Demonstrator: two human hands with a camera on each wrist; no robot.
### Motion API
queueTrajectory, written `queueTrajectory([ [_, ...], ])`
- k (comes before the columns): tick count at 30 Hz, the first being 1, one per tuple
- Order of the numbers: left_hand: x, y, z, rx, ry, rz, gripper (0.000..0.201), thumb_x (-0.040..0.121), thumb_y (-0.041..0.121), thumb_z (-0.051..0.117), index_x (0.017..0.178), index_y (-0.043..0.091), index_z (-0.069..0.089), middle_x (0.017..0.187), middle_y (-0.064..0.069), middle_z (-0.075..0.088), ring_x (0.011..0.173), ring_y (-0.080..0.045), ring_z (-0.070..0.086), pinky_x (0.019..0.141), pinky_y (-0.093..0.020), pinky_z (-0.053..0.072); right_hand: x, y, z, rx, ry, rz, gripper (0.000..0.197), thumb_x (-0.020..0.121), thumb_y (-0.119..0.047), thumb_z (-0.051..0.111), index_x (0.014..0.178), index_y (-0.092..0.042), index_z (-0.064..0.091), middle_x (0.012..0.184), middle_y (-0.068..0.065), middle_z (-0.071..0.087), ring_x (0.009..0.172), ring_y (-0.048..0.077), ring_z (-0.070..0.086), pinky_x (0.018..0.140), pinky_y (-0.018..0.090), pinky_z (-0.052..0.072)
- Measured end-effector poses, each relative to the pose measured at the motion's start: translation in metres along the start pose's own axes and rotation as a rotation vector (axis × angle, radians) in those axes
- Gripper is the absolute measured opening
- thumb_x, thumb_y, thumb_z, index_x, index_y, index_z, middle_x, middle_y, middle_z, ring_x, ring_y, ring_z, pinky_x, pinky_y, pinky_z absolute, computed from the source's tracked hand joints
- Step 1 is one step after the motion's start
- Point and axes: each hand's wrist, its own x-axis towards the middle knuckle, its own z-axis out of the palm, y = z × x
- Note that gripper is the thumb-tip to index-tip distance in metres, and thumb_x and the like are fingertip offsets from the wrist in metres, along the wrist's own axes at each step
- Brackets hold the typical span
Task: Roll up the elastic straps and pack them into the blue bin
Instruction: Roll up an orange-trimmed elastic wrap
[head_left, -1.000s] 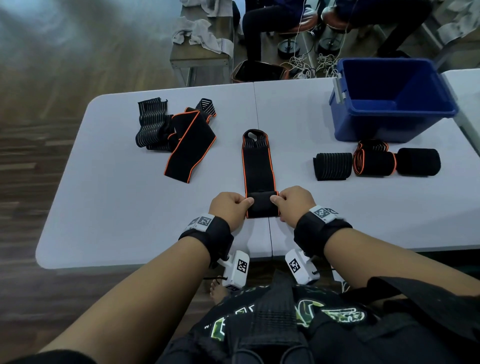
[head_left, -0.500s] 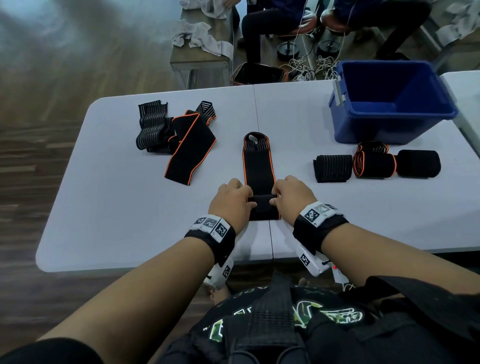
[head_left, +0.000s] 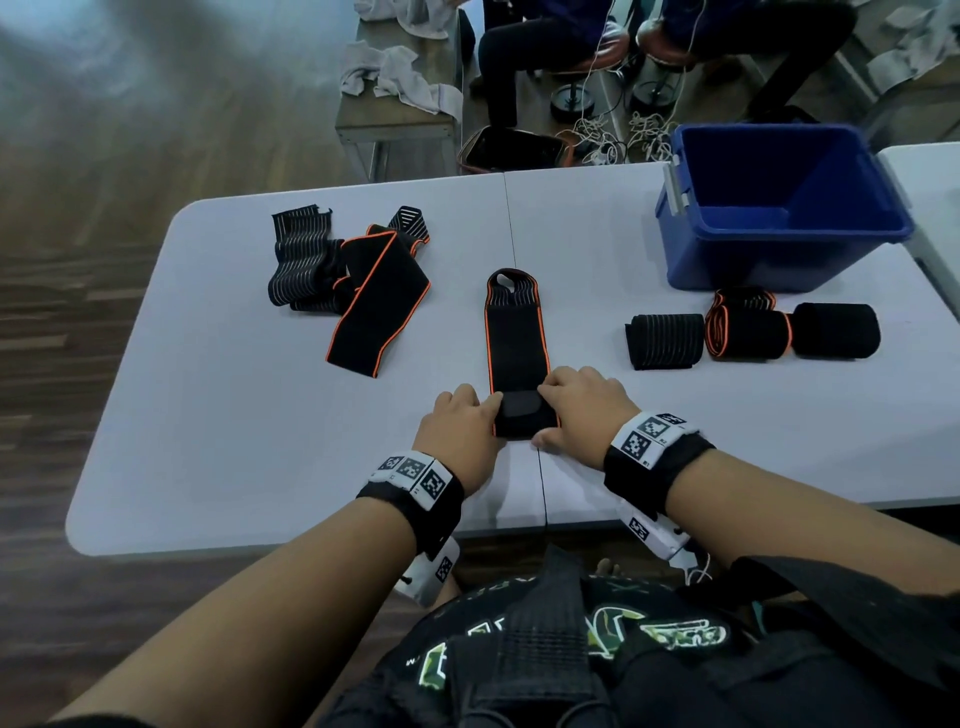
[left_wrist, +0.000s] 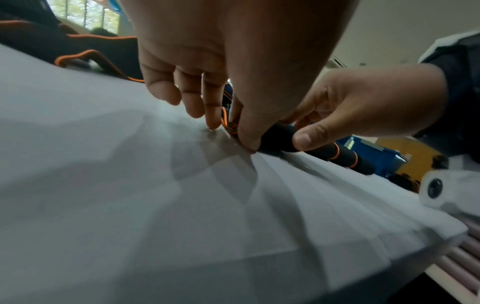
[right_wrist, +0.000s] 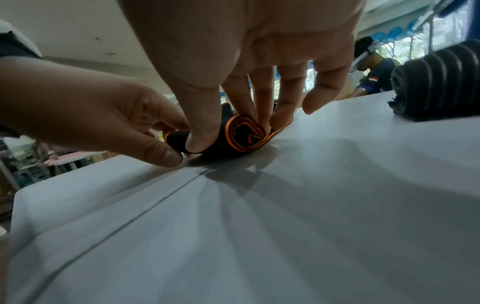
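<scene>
A black strap with orange edging (head_left: 517, 332) lies lengthwise on the table's middle, its near end wound into a small roll (head_left: 524, 420) (right_wrist: 239, 134). My left hand (head_left: 460, 428) (left_wrist: 233, 123) pinches the roll's left end and my right hand (head_left: 582, 410) (right_wrist: 228, 133) pinches its right end, thumbs behind, fingers over the top. The blue bin (head_left: 779, 208) stands at the far right and looks empty. Three rolled straps (head_left: 748, 335) lie in a row in front of it. A heap of unrolled straps (head_left: 353, 280) is at the far left.
The grey folding table (head_left: 234, 415) has a seam down its middle and its near edge just below my wrists. Beyond the far edge are a bench with towels (head_left: 400, 78), cables and seated people's legs (head_left: 519, 47). Another table's corner (head_left: 930, 171) sits right of the bin.
Both hands have advanced away from me along the strap, turning the roll over. The roll is thicker and the flat part shorter.
</scene>
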Motion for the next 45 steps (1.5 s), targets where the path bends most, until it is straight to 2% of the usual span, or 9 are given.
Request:
queueTrajectory([
  [5,0.012,-0.013,-0.005,-0.253,-0.034,-0.131,0.034,0.099,0.049,0.049,0.132,0.049,0.057,0.092,0.0,0.054,0.092,-0.026,0.056,0.075,-0.04,0.052,0.003,0.001,0.005,0.214,0.018,0.121,0.046,0.09,-0.059,0.05,0.122,-0.028,0.058,0.116,0.003,0.049,0.109,0.026,0.05,0.09,0.045,0.047],
  [8,0.019,-0.013,-0.013,-0.427,-0.046,-0.169,0.024,0.099,0.043,0.051,0.113,0.036,0.07,0.078,-0.002,0.063,0.078,-0.024,0.063,0.064,-0.033,0.049,0.01,0.001,0.006,0.385,0.007,0.177,0.046,0.095,-0.057,0.045,0.118,-0.02,0.06,0.111,0.007,0.057,0.1,0.028,0.056,0.086,0.042,0.049],
  [13,0.024,-0.008,-0.013,-0.508,-0.043,-0.201,0.033,0.102,0.041,0.048,0.089,0.018,0.068,0.078,-0.001,0.065,0.082,-0.023,0.061,0.074,-0.034,0.047,0.023,-0.002,0.008,0.549,0.046,0.299,0.045,0.099,-0.052,0.045,0.089,-0.01,0.058,0.082,0.007,0.061,0.075,0.025,0.056,0.062,0.032,0.036],
  [23,0.023,0.003,-0.014,-0.384,-0.172,-0.294,0.051,0.103,0.046,0.045,0.063,0.016,0.051,0.064,-0.002,0.054,0.071,-0.025,0.055,0.066,-0.033,0.039,0.033,0.0,0.011,0.475,-0.067,0.487,0.059,0.093,-0.063,0.048,0.066,-0.011,0.052,0.063,0.006,0.056,0.057,0.023,0.052,0.057,0.032,0.038],
  [27,0.018,0.002,-0.017,-0.4,-0.062,-0.286,0.035,0.096,0.047,0.058,0.081,0.016,0.063,0.073,0.002,0.063,0.074,-0.019,0.059,0.068,-0.032,0.045,0.024,-0.004,0.003,0.428,0.011,0.484,0.051,0.093,-0.055,0.057,0.071,-0.01,0.049,0.067,0.005,0.053,0.066,0.027,0.055,0.057,0.032,0.037],
  [30,0.012,0.004,-0.021,-0.428,0.077,-0.185,0.019,0.091,0.04,0.067,0.101,0.026,0.061,0.091,0.005,0.066,0.086,-0.016,0.061,0.077,-0.032,0.049,0.015,-0.003,0.002,0.522,0.105,0.423,0.038,0.091,-0.041,0.065,0.11,-0.011,0.049,0.093,0.007,0.058,0.087,0.03,0.061,0.07,0.033,0.046],
  [34,0.008,0.004,-0.018,-0.212,0.121,0.017,0.031,0.096,0.041,0.062,0.119,0.021,0.071,0.116,-0.004,0.059,0.108,-0.027,0.054,0.094,-0.038,0.048,0.003,0.002,0.001,0.556,0.137,0.314,0.027,0.093,-0.031,0.063,0.116,-0.018,0.058,0.095,0.006,0.064,0.096,0.027,0.063,0.076,0.03,0.045],
  [38,0.0,-0.001,-0.016,-0.013,0.011,0.176,0.06,0.083,0.059,0.069,0.13,0.021,0.062,0.14,0.004,0.047,0.117,-0.023,0.045,0.101,-0.037,0.045,-0.015,0.006,0.006,0.508,0.052,0.193,0.061,0.081,-0.043,0.073,0.135,-0.021,0.053,0.112,0.001,0.067,0.104,0.02,0.062,0.091,0.033,0.049],
  [45,0.001,0.003,-0.021,-0.213,0.01,0.125,0.059,0.091,0.029,0.07,0.145,0.02,0.049,0.148,0.005,0.049,0.126,-0.02,0.056,0.106,-0.033,0.044,-0.012,0.014,0.013,0.489,0.05,0.174,0.062,0.083,-0.034,0.072,0.141,-0.027,0.048,0.104,-0.001,0.061,0.096,0.019,0.058,0.086,0.032,0.047],
])
